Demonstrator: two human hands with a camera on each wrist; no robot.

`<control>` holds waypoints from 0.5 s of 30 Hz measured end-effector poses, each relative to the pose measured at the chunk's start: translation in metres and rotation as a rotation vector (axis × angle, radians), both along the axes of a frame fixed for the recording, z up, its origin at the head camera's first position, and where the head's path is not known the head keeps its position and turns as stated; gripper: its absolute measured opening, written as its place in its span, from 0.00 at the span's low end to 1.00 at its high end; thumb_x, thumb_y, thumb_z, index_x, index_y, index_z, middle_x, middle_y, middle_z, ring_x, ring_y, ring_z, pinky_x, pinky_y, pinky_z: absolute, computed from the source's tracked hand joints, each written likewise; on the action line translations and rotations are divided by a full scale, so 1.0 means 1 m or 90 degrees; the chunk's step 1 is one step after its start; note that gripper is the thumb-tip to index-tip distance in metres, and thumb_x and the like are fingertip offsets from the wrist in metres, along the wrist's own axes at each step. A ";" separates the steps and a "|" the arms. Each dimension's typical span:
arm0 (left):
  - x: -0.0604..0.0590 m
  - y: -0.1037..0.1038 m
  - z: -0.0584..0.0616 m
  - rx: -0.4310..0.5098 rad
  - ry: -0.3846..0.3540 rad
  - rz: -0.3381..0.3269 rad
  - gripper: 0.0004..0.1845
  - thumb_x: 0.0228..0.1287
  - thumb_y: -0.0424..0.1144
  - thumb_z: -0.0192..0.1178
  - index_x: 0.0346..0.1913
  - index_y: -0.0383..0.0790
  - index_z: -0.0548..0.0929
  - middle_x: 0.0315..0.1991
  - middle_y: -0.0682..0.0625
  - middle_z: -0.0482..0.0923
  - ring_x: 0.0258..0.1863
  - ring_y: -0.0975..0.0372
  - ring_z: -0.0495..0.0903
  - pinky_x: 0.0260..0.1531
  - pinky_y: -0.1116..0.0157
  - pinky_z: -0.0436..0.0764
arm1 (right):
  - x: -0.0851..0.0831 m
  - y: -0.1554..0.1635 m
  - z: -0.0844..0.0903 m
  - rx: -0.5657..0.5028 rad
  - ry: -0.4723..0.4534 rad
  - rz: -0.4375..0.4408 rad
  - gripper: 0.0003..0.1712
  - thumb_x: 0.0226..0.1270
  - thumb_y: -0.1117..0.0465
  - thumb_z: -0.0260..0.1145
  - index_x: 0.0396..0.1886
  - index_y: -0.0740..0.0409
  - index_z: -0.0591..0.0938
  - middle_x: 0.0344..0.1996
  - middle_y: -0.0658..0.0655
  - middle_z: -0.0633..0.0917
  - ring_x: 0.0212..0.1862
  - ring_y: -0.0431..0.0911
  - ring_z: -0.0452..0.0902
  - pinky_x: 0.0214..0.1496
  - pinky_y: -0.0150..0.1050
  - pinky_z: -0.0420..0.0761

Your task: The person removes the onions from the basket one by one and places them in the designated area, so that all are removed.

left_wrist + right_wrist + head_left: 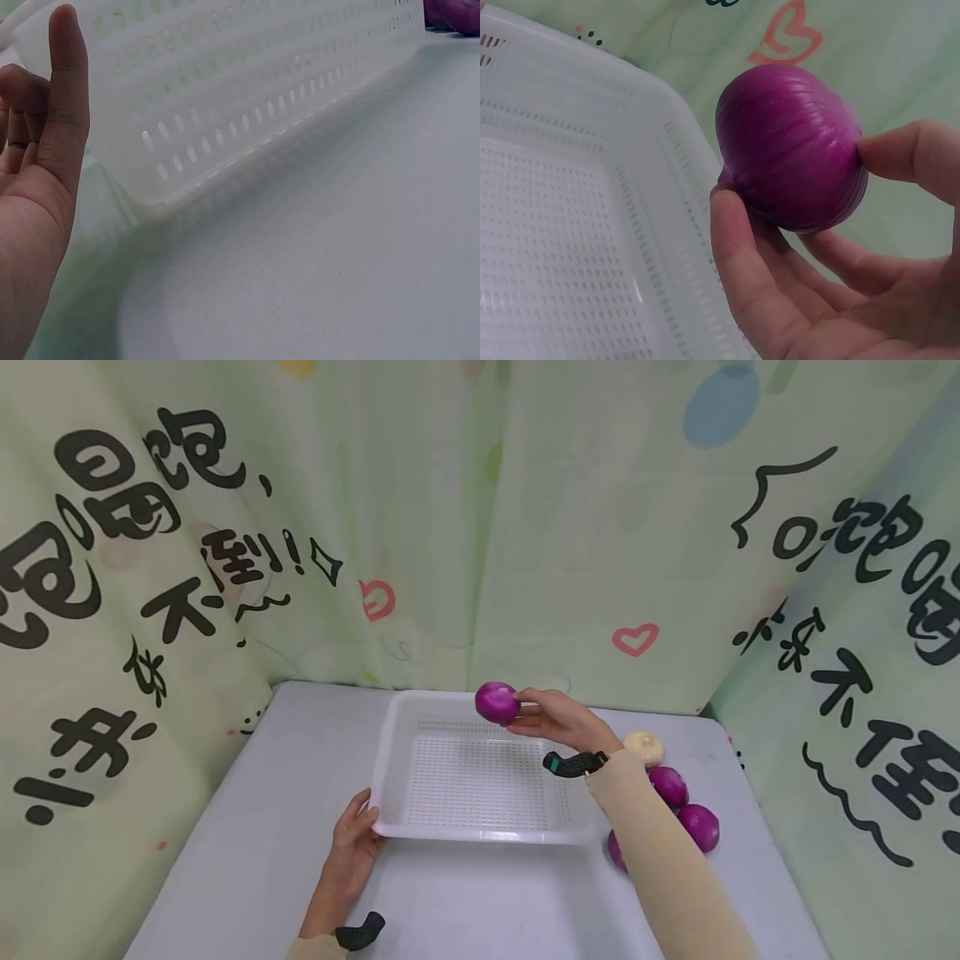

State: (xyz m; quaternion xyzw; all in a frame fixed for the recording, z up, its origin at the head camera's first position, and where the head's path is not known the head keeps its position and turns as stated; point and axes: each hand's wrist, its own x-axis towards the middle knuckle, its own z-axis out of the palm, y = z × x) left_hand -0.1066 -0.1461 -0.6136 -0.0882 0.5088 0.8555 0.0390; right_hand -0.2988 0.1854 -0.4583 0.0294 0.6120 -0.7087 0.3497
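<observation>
My right hand [561, 720] pinches a purple onion [497, 702] above the far rim of a white plastic basket [480, 836]. In the right wrist view, thumb and fingertips clasp opposite sides of that onion [791, 150], its pointed end toward the fingertips. My left hand [354, 843] holds the basket by its front left corner. The left wrist view shows the thumb [67, 90] along the slotted outer wall [225, 112] and the other fingers curled at the rim. The basket's perforated floor [480, 781] is bare where it shows.
To the basket's right lie several purple onions [699, 827], some partly hidden by my right sleeve [667, 852], and a pale yellowish onion [644, 747] behind them. A white-covered table [247, 827] bears everything. Printed curtains [480, 527] enclose its back and sides.
</observation>
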 end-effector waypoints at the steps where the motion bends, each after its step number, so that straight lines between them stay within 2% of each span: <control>1: 0.000 0.000 0.000 0.002 -0.003 0.000 0.21 0.81 0.36 0.50 0.72 0.43 0.66 0.68 0.47 0.77 0.58 0.58 0.85 0.52 0.66 0.85 | -0.001 0.006 0.002 -0.001 0.006 0.001 0.21 0.81 0.57 0.60 0.66 0.63 0.75 0.59 0.63 0.83 0.59 0.55 0.85 0.63 0.47 0.84; 7: 0.000 0.000 -0.001 0.011 -0.015 0.000 0.23 0.82 0.37 0.50 0.74 0.43 0.64 0.69 0.47 0.76 0.59 0.57 0.84 0.53 0.66 0.85 | -0.006 0.046 0.011 0.004 0.054 -0.006 0.18 0.83 0.56 0.58 0.63 0.61 0.74 0.57 0.60 0.82 0.55 0.50 0.87 0.59 0.45 0.86; 11: -0.001 0.000 -0.001 0.006 -0.015 -0.007 0.23 0.82 0.38 0.50 0.74 0.43 0.64 0.70 0.45 0.75 0.60 0.57 0.83 0.53 0.66 0.85 | -0.010 0.072 0.016 0.030 0.096 -0.009 0.19 0.84 0.55 0.56 0.64 0.61 0.72 0.61 0.59 0.79 0.55 0.46 0.86 0.65 0.46 0.82; 15: -0.002 0.000 -0.001 0.005 -0.022 -0.007 0.24 0.82 0.38 0.51 0.75 0.45 0.64 0.72 0.44 0.73 0.63 0.54 0.82 0.55 0.65 0.85 | -0.011 0.098 0.018 0.029 0.111 -0.020 0.17 0.84 0.54 0.56 0.62 0.60 0.74 0.61 0.56 0.79 0.57 0.44 0.86 0.65 0.44 0.82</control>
